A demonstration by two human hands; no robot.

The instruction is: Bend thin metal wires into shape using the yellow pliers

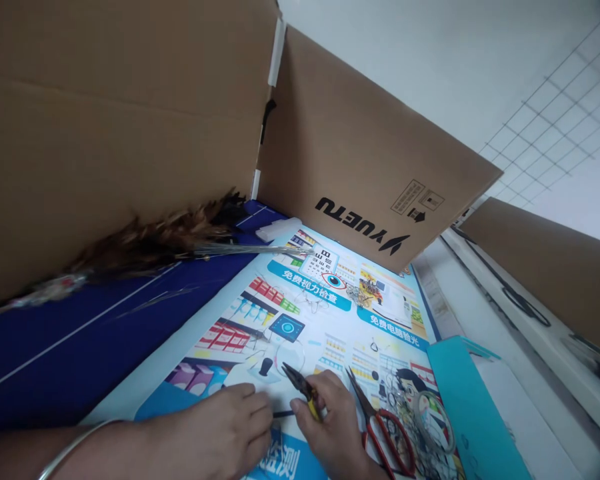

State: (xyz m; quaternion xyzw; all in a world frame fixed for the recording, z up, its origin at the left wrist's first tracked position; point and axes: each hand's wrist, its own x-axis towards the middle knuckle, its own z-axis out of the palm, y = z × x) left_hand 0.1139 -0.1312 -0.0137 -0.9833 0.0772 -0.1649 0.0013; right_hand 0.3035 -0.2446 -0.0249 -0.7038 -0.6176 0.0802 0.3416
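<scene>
My right hand [333, 423] is closed around a pair of needle-nose pliers [303, 385] with yellow handles, the dark jaws pointing up and left. Left of it, my left hand [230, 430] rests low over the printed sheet [215, 393] with its fingers curled in. Whatever those fingers hold, if anything, is hidden. Red-handled scissors [387, 433] lie just right of my right hand, blades pointing away. Beside them is a tangle of thin wire pieces [405, 407] with a roll of clear tape [436, 421].
Brown feathers [155, 240] lie along the left cardboard wall [130, 120], and a bundle of thin silvery wires [250, 249] reaches from them onto the sheet. Another cardboard panel [350, 147] stands at the back. A teal box [473, 400] sits at the right edge.
</scene>
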